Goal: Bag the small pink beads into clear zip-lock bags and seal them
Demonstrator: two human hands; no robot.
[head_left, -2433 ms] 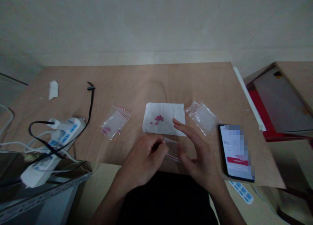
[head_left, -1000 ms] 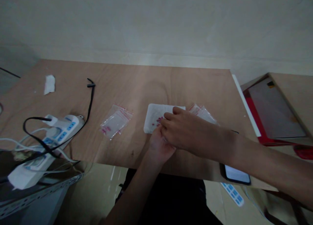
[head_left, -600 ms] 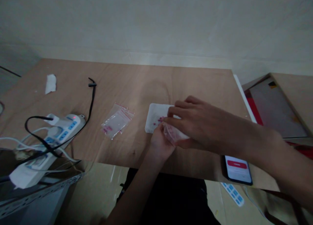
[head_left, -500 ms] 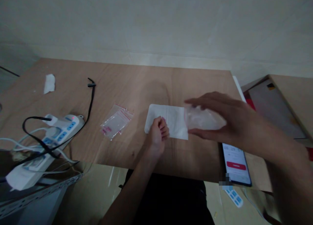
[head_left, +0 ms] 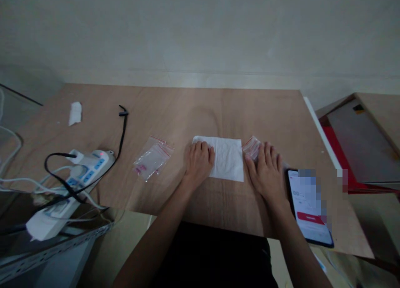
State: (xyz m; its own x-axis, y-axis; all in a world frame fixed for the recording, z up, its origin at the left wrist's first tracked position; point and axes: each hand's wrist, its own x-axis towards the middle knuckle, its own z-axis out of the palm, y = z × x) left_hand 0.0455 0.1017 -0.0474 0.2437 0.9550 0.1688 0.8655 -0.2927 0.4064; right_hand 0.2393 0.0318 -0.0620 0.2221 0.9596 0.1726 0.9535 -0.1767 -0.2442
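A white sheet (head_left: pixel 227 159), which looks like a tissue or thin cloth, lies on the wooden table in front of me. My left hand (head_left: pixel 199 159) rests on its left end, back up, with the fingers curled together; what may be under them is hidden. Just right of the sheet, my right hand (head_left: pixel 268 167) lies flat with its fingers extended over a clear zip bag (head_left: pixel 251 145) with a red seal line. Most of that bag is covered by the hand. Further left lie two clear zip bags (head_left: pixel 152 159), overlapping, with small pink-purple bits at their lower ends.
A phone (head_left: pixel 309 213) with a lit screen lies near the table's right front. At left is a white power strip (head_left: pixel 93 165) with tangled cables. A black cord (head_left: pixel 124 125) and a white paper scrap (head_left: pixel 75 113) lie further back.
My right hand has lowered the bag onto the table and flattened over it. My left hand has turned from a sideways fist to back up on the sheet.
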